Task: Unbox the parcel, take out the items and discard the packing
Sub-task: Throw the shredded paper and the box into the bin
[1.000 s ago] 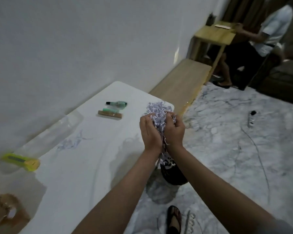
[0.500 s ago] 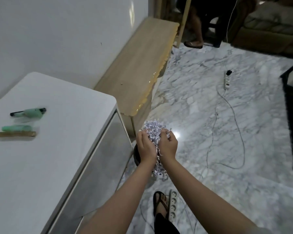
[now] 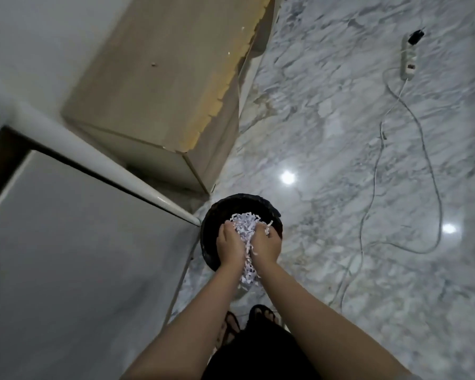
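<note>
Both hands are cupped together around a wad of shredded paper, held directly over the mouth of a black bin that stands on the marble floor. The left hand presses the wad from one side with its fingers curled over the top, and the right hand does the same from the other side, so the shreds are clamped between the two palms. White and pale purple strips bulge out above the fingers, and a loose tail of them hangs down between the wrists, in front of the bin's near rim. The wad sits at about rim level; whether its underside touches the bin's inside cannot be told.

The bin stands just beside the corner of the white counter, whose rounded edge runs diagonally across the left of the view, with a grey panel below it. Behind the bin is a low wooden bench against the wall, its front edge chipped and yellowish. A white power strip lies well apart on the floor at upper right, its cable looping toward the person. Two bright light reflections show on the floor. Sandalled feet are visible at the bottom between the forearms
</note>
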Available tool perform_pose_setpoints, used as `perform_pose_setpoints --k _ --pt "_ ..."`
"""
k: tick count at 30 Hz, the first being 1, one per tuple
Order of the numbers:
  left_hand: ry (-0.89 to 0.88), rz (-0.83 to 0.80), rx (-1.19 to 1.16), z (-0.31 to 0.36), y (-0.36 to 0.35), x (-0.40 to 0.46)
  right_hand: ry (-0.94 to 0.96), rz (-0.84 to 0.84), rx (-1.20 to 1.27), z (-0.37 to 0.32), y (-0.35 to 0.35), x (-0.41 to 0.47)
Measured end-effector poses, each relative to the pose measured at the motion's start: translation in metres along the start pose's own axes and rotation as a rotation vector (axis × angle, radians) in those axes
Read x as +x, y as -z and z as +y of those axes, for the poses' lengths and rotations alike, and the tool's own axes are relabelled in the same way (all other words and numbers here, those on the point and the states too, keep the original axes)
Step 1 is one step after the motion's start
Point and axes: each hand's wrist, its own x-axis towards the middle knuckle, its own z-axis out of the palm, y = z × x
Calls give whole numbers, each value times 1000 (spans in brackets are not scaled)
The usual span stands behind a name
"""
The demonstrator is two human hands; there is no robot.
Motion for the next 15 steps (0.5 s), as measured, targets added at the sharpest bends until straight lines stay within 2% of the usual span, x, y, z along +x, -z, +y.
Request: perform_pose_setpoints --k 4,7,11,15 --pt "151 -85 -41 -25 -17 68 -75 -29 -65 20 -26 53" --pt "284 -197 -139 -43 -26 111 -130 -165 -125 20 -36 81" --pt "313 -242 -148 -30 -23 107 -145 -301 -191 18 -39 102" --pt "320 -244 -158 -26 -16 90 -103 -328 -246 11 -29 91"
